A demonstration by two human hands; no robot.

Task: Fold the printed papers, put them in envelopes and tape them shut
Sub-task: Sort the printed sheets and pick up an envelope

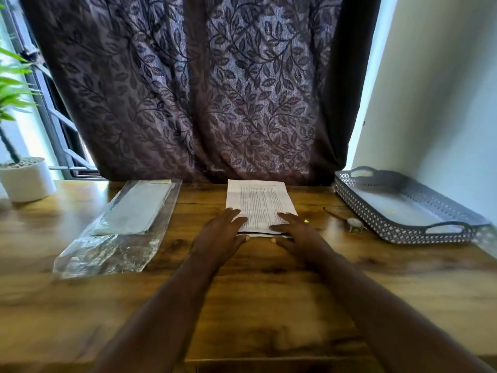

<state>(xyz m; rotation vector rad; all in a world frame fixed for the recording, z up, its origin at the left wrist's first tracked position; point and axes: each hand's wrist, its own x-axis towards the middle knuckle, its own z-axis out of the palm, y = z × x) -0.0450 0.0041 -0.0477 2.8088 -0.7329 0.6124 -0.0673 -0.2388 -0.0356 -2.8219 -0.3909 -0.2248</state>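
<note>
A stack of printed papers (pixel 258 200) lies in the middle of the wooden table (pixel 242 305), against the curtain. My left hand (pixel 220 235) rests flat on the stack's near left corner, fingers straight. On the near right corner my right hand (pixel 295 232) lies flat too, a ring on one finger, thumb at the stack's front edge. White envelopes (pixel 139 208) sit inside a clear plastic sleeve (pixel 113 249) to the left. A small tape roll (pixel 354 224) lies to the right of the papers.
A grey perforated tray (pixel 403 230) with handles stands at the right, beside the wall. A white pot with a green plant (pixel 27 181) sits at the far left corner. A dark leaf-patterned curtain (pixel 201 90) hangs behind the table.
</note>
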